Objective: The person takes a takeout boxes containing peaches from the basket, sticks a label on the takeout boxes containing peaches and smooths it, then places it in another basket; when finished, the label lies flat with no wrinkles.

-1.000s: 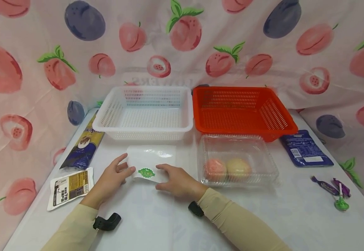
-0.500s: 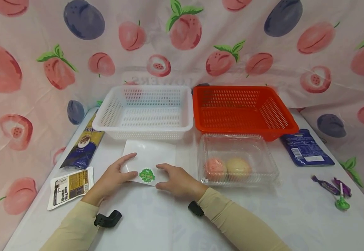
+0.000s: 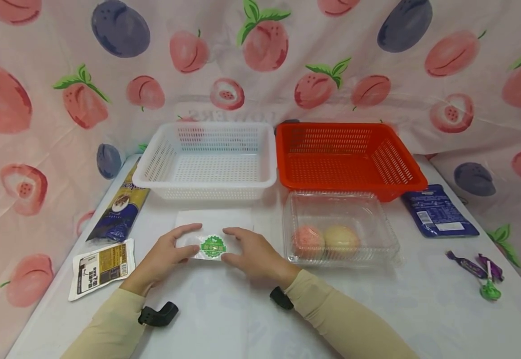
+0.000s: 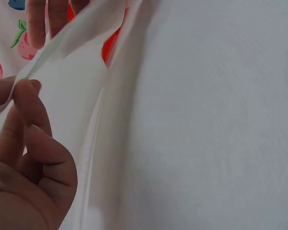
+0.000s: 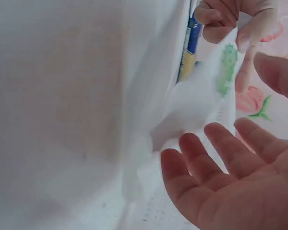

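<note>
In the head view, a glossy white sheet of paper (image 3: pixel 214 247) with a round green badge lies between my two hands in front of the white basket, its near part raised. My left hand (image 3: pixel 166 254) pinches the sheet's left edge between thumb and fingers, which the left wrist view shows close up at the paper's edge (image 4: pixel 53 81). My right hand (image 3: pixel 258 254) is at the sheet's right side. In the right wrist view its fingers (image 5: pixel 230 148) are spread and gently bent, thumb apart, with no grip on the paper. Whether its fingertips touch the sheet is unclear.
A white basket (image 3: pixel 204 192) and a red basket (image 3: pixel 350 188) stand at the back. A clear lidded box (image 3: pixel 377 234) with two round items sits right. Packets (image 3: pixel 119 209) (image 3: pixel 101 269) lie left; a blue packet (image 3: pixel 440 214) and wrapped sweets (image 3: pixel 467 264) lie right.
The left hand has moved slightly right and come to pinch the sheet's left edge. The sheet's near part has risen and its badge tilts towards me. The right hand has shifted only slightly.
</note>
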`<state>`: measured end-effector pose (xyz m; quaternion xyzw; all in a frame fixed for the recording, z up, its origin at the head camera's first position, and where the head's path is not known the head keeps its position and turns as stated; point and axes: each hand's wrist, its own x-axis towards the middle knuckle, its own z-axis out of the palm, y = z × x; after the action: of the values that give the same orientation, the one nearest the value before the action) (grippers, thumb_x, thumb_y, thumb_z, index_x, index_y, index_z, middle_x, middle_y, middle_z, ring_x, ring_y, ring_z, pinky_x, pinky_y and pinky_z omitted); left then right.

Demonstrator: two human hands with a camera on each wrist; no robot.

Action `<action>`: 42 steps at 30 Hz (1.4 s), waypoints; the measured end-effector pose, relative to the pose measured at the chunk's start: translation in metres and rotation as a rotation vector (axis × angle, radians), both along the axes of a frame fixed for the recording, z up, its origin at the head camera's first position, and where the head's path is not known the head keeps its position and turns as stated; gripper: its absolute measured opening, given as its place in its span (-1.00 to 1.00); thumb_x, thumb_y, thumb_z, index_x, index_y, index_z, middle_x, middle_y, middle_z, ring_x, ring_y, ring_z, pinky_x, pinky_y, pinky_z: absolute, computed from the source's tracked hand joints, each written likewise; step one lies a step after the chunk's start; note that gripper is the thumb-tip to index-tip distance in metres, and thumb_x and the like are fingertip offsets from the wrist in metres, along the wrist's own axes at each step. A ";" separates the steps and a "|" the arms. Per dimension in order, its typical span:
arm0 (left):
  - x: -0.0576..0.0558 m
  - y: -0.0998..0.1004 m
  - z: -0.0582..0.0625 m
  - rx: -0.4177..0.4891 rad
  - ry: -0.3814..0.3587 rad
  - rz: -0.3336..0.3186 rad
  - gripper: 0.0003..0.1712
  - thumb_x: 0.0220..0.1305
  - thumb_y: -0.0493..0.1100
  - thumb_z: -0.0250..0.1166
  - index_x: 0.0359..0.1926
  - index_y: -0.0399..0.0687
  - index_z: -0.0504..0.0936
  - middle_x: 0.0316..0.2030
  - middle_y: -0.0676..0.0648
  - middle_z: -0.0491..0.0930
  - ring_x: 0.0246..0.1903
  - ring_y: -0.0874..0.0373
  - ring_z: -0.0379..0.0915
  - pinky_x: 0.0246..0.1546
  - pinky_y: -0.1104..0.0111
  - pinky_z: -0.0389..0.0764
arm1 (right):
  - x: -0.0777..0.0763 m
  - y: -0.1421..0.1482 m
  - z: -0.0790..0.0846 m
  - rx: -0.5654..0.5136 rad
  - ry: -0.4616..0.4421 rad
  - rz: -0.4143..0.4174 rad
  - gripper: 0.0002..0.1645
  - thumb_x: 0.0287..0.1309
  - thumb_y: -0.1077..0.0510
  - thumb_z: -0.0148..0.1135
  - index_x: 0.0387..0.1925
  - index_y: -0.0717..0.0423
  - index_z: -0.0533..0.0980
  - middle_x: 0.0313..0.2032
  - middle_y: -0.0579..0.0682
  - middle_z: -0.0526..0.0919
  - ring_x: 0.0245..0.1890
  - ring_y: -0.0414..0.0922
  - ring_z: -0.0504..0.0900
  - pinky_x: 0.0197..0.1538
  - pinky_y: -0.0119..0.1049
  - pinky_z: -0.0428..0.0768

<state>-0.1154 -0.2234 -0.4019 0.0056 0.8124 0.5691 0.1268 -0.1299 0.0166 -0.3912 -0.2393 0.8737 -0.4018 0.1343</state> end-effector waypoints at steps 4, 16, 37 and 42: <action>0.000 0.003 0.003 0.041 0.023 0.011 -0.33 0.34 -0.23 0.31 0.43 -0.17 0.35 0.30 -0.28 0.29 -0.15 0.12 0.46 -0.18 0.30 0.57 | 0.000 0.001 0.004 -0.062 0.081 -0.007 -0.35 0.25 0.12 0.36 0.33 0.16 0.43 0.24 0.07 0.54 0.13 0.02 0.56 0.23 -0.08 0.49; -0.001 0.011 0.008 0.069 0.023 0.005 -0.32 0.34 -0.24 0.31 0.44 -0.17 0.33 0.36 -0.27 0.23 -0.16 0.13 0.49 -0.16 0.28 0.55 | -0.002 0.004 0.008 -0.136 0.207 0.062 -0.54 0.24 0.19 0.35 0.17 0.17 0.59 0.13 0.01 0.65 0.15 -0.01 0.54 0.26 -0.06 0.43; 0.002 0.005 0.004 0.009 -0.014 0.019 -0.28 0.33 -0.21 0.32 0.46 -0.15 0.31 0.42 -0.31 0.21 0.13 -0.07 0.41 -0.06 0.31 0.57 | 0.003 0.026 0.048 -0.336 0.224 -0.087 -0.60 0.14 0.30 0.39 0.05 0.27 0.63 -0.18 0.03 0.68 -0.33 -0.16 0.58 -0.21 -0.37 0.62; 0.003 0.003 0.003 0.017 -0.028 0.023 -0.27 0.33 -0.23 0.33 0.46 -0.16 0.30 0.40 -0.33 0.23 0.12 -0.06 0.40 -0.08 0.35 0.57 | 0.002 0.038 0.058 -0.379 0.232 -0.096 -0.71 0.15 0.33 0.37 -0.05 0.25 0.67 -0.25 -0.01 0.69 -0.35 -0.13 0.57 -0.24 -0.35 0.62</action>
<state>-0.1124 -0.2204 -0.3993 -0.0107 0.8056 0.5775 0.1317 -0.1279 0.0545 -0.3331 -0.2629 0.8027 -0.5343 -0.0335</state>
